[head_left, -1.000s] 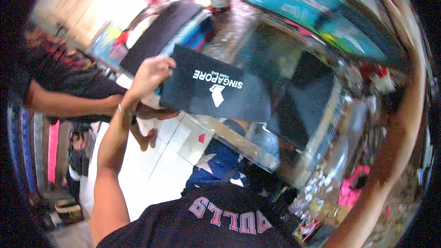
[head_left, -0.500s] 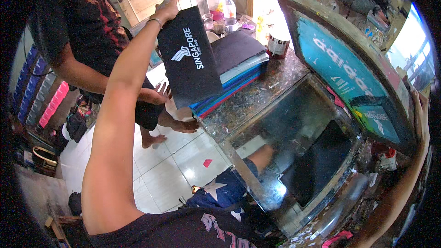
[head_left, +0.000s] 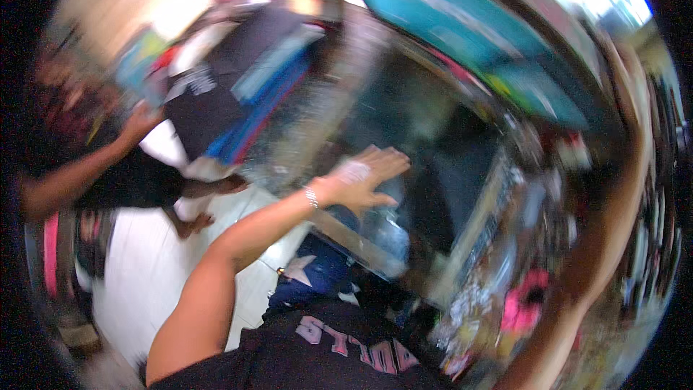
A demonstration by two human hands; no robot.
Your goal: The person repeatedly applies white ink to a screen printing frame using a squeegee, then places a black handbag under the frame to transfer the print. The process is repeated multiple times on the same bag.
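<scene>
My left hand [head_left: 367,179] is open, fingers spread, above the glass-topped printing table [head_left: 419,105]. A dark flat fabric piece [head_left: 456,180] lies on the glass to its right. At the far right my right hand [head_left: 629,76], blurred by motion, is at the outer edge of a tilted screen printing frame [head_left: 516,11] with blue-green mesh. A black fabric bag with a white print [head_left: 206,112] is at the left, beside a co-worker's hand [head_left: 142,123]. Whether that hand grips the bag cannot be made out.
A stack of black, blue and red fabric pieces [head_left: 271,83] lies on the bench at the far left. The co-worker stands on white floor tiles [head_left: 137,260]. Blurred clutter with a pink item [head_left: 525,302] lies right of the table.
My left hand has let go of the printed black bag and swung right and nearer, over the glass. The bag is now by the co-worker. My view has turned, and the picture is smeared.
</scene>
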